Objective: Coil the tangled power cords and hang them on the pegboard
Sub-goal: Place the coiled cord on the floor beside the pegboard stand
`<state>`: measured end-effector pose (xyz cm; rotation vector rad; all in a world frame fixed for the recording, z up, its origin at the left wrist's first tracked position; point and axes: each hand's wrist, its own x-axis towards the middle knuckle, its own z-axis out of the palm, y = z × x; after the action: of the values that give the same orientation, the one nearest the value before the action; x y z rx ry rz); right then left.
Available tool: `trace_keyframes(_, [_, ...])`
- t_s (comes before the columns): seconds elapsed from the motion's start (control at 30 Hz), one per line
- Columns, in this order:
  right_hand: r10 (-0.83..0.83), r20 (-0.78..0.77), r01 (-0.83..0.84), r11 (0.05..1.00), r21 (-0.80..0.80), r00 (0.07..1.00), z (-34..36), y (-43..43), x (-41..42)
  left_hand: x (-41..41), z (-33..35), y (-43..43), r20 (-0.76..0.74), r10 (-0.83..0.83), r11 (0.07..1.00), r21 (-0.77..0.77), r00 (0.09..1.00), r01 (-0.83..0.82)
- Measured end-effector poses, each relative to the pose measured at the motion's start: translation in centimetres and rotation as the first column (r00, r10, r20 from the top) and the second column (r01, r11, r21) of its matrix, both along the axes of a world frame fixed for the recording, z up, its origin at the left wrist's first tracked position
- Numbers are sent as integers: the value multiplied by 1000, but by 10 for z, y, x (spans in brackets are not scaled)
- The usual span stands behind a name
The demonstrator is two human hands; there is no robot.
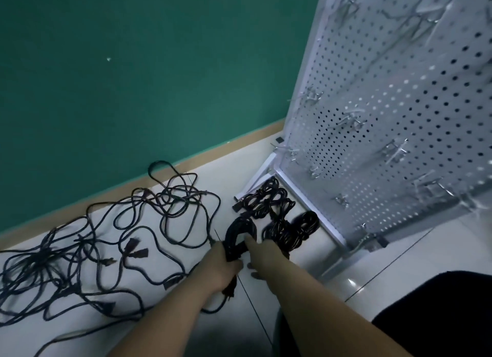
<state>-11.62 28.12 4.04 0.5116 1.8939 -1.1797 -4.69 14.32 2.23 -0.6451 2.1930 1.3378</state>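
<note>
Head: cord coil [241, 231] inside left fingers [235, 264]

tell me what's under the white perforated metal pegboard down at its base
Coiled black power cord bundles lie on the pale tiled floor beside its white base bar. Whatever lies beyond that bar is covered by the pegboard panel.
</note>
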Motion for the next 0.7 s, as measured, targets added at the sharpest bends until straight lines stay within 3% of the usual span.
trace_keyframes(0.1, [4, 52, 1, 995, -101, 999, -7, 11, 19, -22, 2, 13, -17, -75, 996, 46, 997, 75])
trace_keyframes(0.27, [-291, 12, 289, 945, -152, 957, -30, 40, 23, -39, 6, 45, -27, -376, 915, 147, 926, 376])
trace_keyframes(0.5, [-524, -146, 509, 851, -126, 839, -38, 87, 4, -57, -19, 84, -129, -451, 847, 250, 883, 469])
trace_keyframes(0.7, [-457, -262, 501, 854, 137, 850, -56, 101, -13, -69, -26, 97, -156, -433, 882, 127, 888, 453])
